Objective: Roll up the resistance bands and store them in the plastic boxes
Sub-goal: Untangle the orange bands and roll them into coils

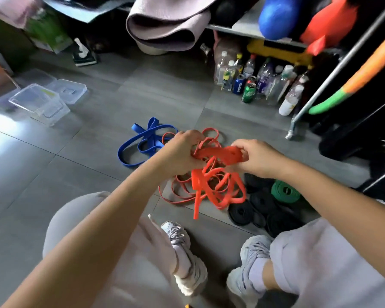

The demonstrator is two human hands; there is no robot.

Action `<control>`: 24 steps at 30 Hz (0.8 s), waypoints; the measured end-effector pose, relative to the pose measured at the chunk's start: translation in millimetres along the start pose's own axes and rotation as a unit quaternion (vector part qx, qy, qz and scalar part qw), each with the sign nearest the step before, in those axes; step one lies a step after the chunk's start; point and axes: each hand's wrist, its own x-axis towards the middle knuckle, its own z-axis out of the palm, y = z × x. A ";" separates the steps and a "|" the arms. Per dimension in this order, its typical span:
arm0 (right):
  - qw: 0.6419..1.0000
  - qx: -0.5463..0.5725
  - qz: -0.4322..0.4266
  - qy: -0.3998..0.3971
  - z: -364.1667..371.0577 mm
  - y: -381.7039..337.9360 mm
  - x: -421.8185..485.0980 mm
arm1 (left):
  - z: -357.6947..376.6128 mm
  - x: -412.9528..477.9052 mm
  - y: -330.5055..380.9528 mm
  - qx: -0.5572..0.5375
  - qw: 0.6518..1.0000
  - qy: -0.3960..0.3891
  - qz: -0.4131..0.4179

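Note:
A tangle of orange resistance bands hangs from both hands above the grey floor. My left hand grips a bunch of the orange strands. My right hand pinches one end of a flat orange band stretched between the two hands. A blue band lies in loose loops on the floor behind my left hand. Rolled black bands and a rolled green band sit on the floor at the right. Clear plastic boxes with a lid stand at the far left.
Several plastic bottles and cans stand under a shelf at the back right. A metal rack leg comes down right of the bands. A rolled pink mat hangs off the shelf. My knees and shoes fill the foreground.

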 end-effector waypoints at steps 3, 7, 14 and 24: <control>0.998 0.051 0.008 0.024 -7.5 16.0 -15.0 | -3.0 -6.2 13.2 -0.023 1.000 -0.016 -0.005; 0.999 0.040 -0.004 0.021 -6.2 7.2 -36.0 | 5.0 -17.0 45.8 -0.110 0.994 0.010 0.014; 0.993 0.036 -0.043 0.106 -10.7 4.0 -61.1 | 3.0 -24.4 83.6 -0.072 0.997 0.007 0.035; 0.925 0.325 -0.088 0.178 -47.5 -5.5 -93.3 | 60.1 -29.7 40.9 -0.002 0.996 -0.077 -0.039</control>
